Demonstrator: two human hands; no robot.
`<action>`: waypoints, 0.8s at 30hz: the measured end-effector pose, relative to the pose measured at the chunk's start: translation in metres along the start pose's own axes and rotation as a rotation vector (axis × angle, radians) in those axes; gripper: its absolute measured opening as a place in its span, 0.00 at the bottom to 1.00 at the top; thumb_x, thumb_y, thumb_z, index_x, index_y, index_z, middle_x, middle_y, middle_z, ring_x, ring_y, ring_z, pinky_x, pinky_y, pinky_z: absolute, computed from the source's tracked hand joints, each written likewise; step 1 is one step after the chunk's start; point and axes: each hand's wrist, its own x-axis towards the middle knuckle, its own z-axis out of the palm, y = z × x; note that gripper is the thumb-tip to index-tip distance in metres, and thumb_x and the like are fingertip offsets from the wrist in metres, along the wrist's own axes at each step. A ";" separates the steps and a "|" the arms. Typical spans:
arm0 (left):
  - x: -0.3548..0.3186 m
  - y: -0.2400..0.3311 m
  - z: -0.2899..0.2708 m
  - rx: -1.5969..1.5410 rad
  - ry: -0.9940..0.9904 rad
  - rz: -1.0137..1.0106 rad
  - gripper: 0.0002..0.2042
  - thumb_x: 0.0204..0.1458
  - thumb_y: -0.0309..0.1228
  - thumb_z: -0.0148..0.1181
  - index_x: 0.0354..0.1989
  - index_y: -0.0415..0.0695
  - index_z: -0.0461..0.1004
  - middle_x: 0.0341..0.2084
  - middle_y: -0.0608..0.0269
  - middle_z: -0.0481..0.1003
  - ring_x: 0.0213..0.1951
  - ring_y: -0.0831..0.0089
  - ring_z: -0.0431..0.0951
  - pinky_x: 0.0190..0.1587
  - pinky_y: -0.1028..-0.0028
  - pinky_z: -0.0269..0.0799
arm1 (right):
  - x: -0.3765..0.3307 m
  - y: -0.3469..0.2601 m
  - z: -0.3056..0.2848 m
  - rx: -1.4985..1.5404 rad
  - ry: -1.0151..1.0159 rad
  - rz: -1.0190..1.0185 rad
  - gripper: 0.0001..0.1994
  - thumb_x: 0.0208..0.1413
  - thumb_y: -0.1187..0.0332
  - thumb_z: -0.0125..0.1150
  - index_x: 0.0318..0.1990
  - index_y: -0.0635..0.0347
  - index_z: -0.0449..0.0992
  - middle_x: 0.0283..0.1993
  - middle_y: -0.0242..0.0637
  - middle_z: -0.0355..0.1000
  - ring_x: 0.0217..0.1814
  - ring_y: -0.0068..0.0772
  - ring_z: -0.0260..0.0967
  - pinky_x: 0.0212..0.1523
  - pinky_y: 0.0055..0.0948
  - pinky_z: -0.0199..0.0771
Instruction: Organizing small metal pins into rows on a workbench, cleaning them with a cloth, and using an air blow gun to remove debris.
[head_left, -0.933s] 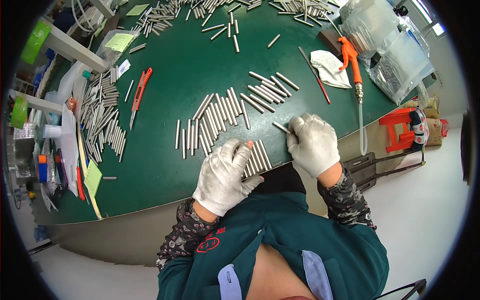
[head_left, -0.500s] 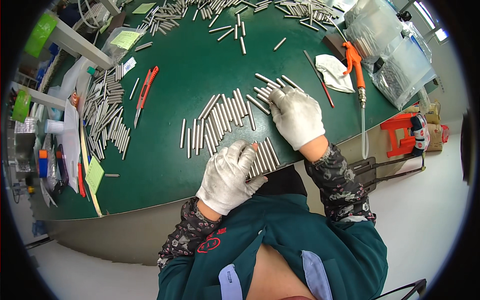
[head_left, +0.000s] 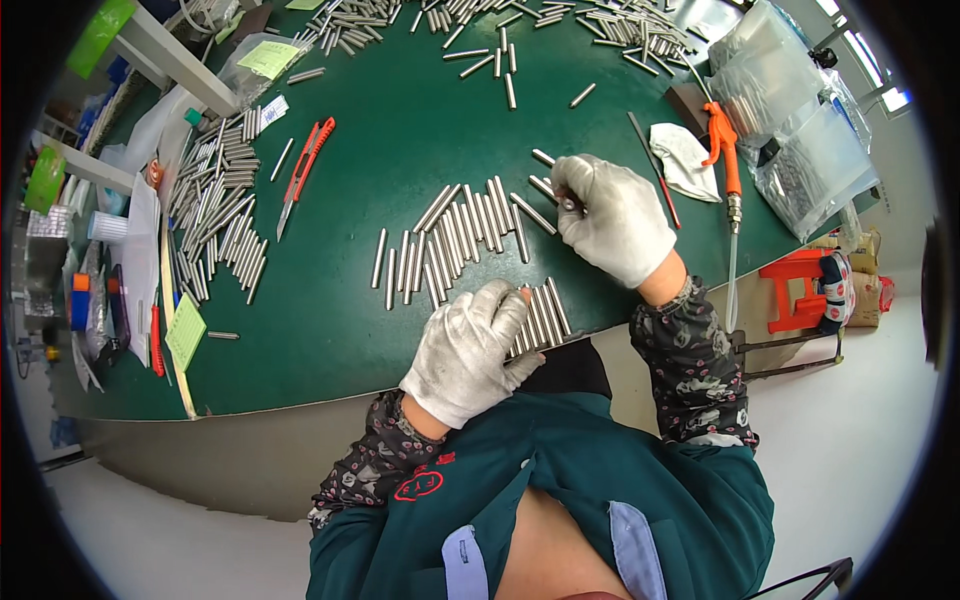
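Observation:
My left hand [head_left: 468,350], in a whitish work glove, lies at the table's front edge. Its thumb and forefinger bracket the left end of a neat row of metal pins [head_left: 545,315], whose far left part the hand hides. Further right, my gloved right hand [head_left: 617,220] is curled closed over the table, and a round pin end [head_left: 568,204] pokes out between its fingers; how many pins it holds is hidden. Two loose pins [head_left: 541,186] lie beside its fingertips. Left of them spreads a fan of loose metal pins [head_left: 450,235].
A red utility knife [head_left: 306,172] lies left, near a pile of pins [head_left: 225,205]. More pins [head_left: 625,25] are heaped at the back. At right are an orange air gun [head_left: 722,145], a white cloth [head_left: 686,160], a thin red-handled tool [head_left: 655,170] and bagged plastic bins [head_left: 800,150].
My right hand has closed on pins where it was spread over a small group, and fewer lie beside it. The left hand keeps its place at the row. The whole view has shifted slightly.

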 end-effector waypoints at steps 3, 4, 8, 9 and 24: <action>0.000 0.001 -0.002 -0.004 -0.030 -0.010 0.31 0.33 0.37 0.72 0.49 0.40 0.70 0.43 0.54 0.70 0.40 0.56 0.73 0.42 0.62 0.72 | -0.003 0.004 0.008 -0.257 0.027 -0.223 0.07 0.47 0.73 0.54 0.35 0.55 0.74 0.34 0.35 0.73 0.36 0.39 0.73 0.35 0.37 0.72; 0.000 0.001 -0.002 -0.006 -0.030 -0.006 0.31 0.33 0.37 0.72 0.49 0.40 0.70 0.43 0.54 0.70 0.40 0.56 0.73 0.42 0.62 0.72 | -0.005 0.007 0.014 -0.282 0.022 -0.223 0.08 0.46 0.73 0.54 0.35 0.54 0.75 0.36 0.35 0.73 0.38 0.38 0.72 0.37 0.37 0.72; 0.000 0.001 0.000 0.008 -0.006 0.000 0.31 0.33 0.37 0.72 0.49 0.40 0.70 0.43 0.54 0.70 0.40 0.56 0.73 0.42 0.61 0.72 | -0.008 0.011 0.020 -0.159 -0.064 -0.232 0.07 0.44 0.72 0.56 0.32 0.57 0.75 0.33 0.38 0.73 0.38 0.43 0.72 0.39 0.39 0.72; 0.000 0.001 0.000 0.008 0.002 0.002 0.31 0.33 0.37 0.72 0.49 0.40 0.70 0.43 0.54 0.70 0.39 0.56 0.73 0.41 0.61 0.72 | -0.007 0.007 0.017 -0.155 -0.066 -0.234 0.07 0.44 0.72 0.56 0.32 0.57 0.75 0.33 0.38 0.73 0.38 0.43 0.72 0.39 0.39 0.72; -0.002 -0.002 0.002 0.020 0.008 0.013 0.33 0.33 0.37 0.72 0.52 0.41 0.69 0.44 0.55 0.69 0.37 0.57 0.73 0.40 0.62 0.71 | -0.069 -0.019 -0.003 0.028 -0.296 0.239 0.09 0.42 0.72 0.61 0.34 0.58 0.72 0.23 0.39 0.72 0.29 0.44 0.73 0.30 0.39 0.72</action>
